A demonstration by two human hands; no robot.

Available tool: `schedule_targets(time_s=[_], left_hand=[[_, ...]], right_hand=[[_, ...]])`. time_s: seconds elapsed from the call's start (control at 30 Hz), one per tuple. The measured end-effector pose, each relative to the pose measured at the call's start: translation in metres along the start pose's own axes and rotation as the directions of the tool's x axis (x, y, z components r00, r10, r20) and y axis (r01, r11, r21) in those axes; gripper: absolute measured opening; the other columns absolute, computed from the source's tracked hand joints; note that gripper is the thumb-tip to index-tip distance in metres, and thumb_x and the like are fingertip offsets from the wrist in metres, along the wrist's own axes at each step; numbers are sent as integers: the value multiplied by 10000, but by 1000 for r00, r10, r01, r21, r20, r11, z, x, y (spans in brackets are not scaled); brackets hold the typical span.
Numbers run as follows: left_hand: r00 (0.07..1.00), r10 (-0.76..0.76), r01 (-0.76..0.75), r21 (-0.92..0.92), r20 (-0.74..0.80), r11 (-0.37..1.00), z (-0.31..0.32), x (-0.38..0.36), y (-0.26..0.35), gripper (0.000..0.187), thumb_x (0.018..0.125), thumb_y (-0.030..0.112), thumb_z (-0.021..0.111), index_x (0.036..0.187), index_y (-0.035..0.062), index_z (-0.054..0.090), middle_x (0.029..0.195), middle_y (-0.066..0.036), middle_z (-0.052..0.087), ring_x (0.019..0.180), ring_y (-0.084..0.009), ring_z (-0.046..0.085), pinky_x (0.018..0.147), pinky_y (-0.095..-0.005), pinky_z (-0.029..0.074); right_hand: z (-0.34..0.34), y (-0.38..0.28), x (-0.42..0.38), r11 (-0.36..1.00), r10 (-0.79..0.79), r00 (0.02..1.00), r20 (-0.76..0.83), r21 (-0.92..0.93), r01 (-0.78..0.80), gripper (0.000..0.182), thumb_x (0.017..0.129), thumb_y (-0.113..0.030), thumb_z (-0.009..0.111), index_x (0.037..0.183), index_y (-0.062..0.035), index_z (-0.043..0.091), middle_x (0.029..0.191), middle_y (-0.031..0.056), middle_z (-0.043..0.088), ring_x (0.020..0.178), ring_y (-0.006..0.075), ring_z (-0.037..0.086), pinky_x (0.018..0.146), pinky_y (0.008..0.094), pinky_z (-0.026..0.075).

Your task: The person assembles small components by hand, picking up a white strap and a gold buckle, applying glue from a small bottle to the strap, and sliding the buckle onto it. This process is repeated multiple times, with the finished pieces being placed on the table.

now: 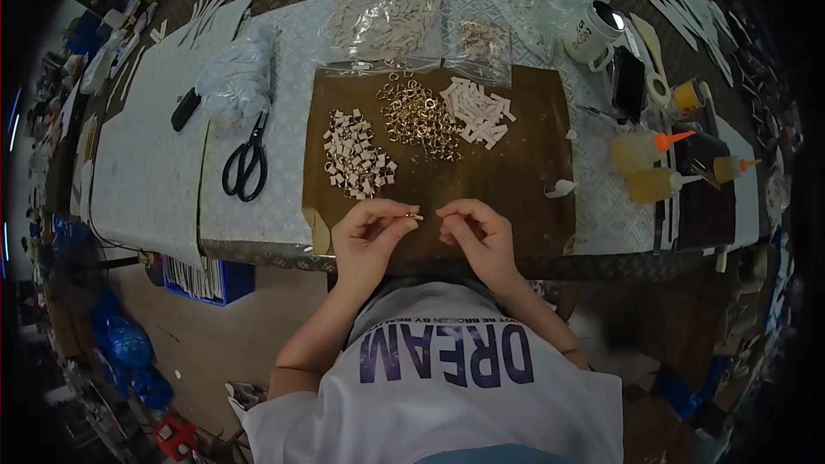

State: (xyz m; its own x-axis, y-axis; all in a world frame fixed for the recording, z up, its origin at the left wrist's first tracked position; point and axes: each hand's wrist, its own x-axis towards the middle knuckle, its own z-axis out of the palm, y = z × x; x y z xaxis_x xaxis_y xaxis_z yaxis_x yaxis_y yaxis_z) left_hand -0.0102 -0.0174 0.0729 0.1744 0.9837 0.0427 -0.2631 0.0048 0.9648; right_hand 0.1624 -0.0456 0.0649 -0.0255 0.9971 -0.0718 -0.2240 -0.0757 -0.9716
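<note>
My left hand (368, 236) is closed in a pinch above the front of the brown mat (516, 198). Between its thumb and forefinger is a small gold metal ring with a pale strip (413, 216). Just to the right, my right hand (483, 242) has its fingers curled together; whatever they hold, if anything, is too small to make out. Ahead of the left hand lies a pile of gold rings with pale tabs (357, 155). Loose gold rings (418, 116) form a heap in the middle, beside a pile of short pale strips (479, 112).
Clear bags of pale pieces (387, 17) lie behind the mat. Black scissors (247, 163) and a bundled plastic bag (234, 77) are on the left. To the right are a white mug (593, 34), a phone (628, 84) and several bottles of yellowish liquid (640, 152).
</note>
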Motion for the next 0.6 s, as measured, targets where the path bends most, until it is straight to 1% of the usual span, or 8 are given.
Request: schedule_targets(time_s=[0.1,0.3,0.33,0.4,0.43,0.5,0.53,0.6], left_hand=[[1000,17,-17,-29,15,999,-9,-4,0,165,780,-117,619,913,-20,609,958,-106,616,833,-135,611,741,-234,499],[998,29,-30,16,51,999,-31,-7,0,160,747,-113,648,878,-24,623,881,-101,630,800,-148,618,733,-249,506],[997,14,-15,12,71,1000,-35,-7,-1,162,745,-113,649,879,-26,623,868,-99,631,789,-147,618,728,-249,506],[977,-183,190,-56,111,980,-44,-5,-1,142,758,-93,649,880,-23,628,852,-85,634,770,-134,612,714,-245,501],[950,-280,293,-84,142,952,-48,-4,0,133,764,-82,649,881,-21,630,844,-79,635,761,-127,609,706,-243,499],[931,-348,352,-26,109,935,-55,5,-6,96,782,-43,654,873,-11,646,825,-53,643,748,-104,604,694,-219,490],[920,-382,383,3,92,924,-58,11,-12,79,791,-23,656,868,-5,653,816,-40,647,742,-92,602,688,-206,486],[977,-205,212,238,-54,948,-60,24,-22,81,795,8,665,873,-3,648,833,-27,643,732,-83,592,667,-209,475]], right_hand=[[17,-5,6,966,-155,986,55,-201,162,106,852,-22,605,957,-8,606,816,31,595,741,75,581,635,206,479],[28,0,19,884,-256,941,222,-340,321,80,836,-29,628,909,-10,602,826,22,591,721,70,553,610,214,447],[28,1,19,952,-122,967,224,-250,178,71,850,-49,617,908,-12,601,819,17,586,707,70,544,607,213,442],[28,6,19,989,144,955,258,-68,-131,80,877,-89,594,906,-15,597,805,8,577,680,70,525,600,210,431],[27,10,20,980,198,941,275,-43,-193,94,890,-101,575,927,-17,597,803,6,573,674,69,520,600,208,427],[24,21,22,950,297,904,308,5,-314,130,916,-126,537,967,-22,596,798,2,565,663,67,508,599,204,418],[22,28,22,961,275,939,204,-72,-266,142,919,-126,530,990,-20,592,798,3,564,662,71,507,600,206,421],[18,41,21,953,197,980,-4,-236,-192,170,925,-125,517,1035,-16,586,798,6,561,658,78,504,602,210,425]])
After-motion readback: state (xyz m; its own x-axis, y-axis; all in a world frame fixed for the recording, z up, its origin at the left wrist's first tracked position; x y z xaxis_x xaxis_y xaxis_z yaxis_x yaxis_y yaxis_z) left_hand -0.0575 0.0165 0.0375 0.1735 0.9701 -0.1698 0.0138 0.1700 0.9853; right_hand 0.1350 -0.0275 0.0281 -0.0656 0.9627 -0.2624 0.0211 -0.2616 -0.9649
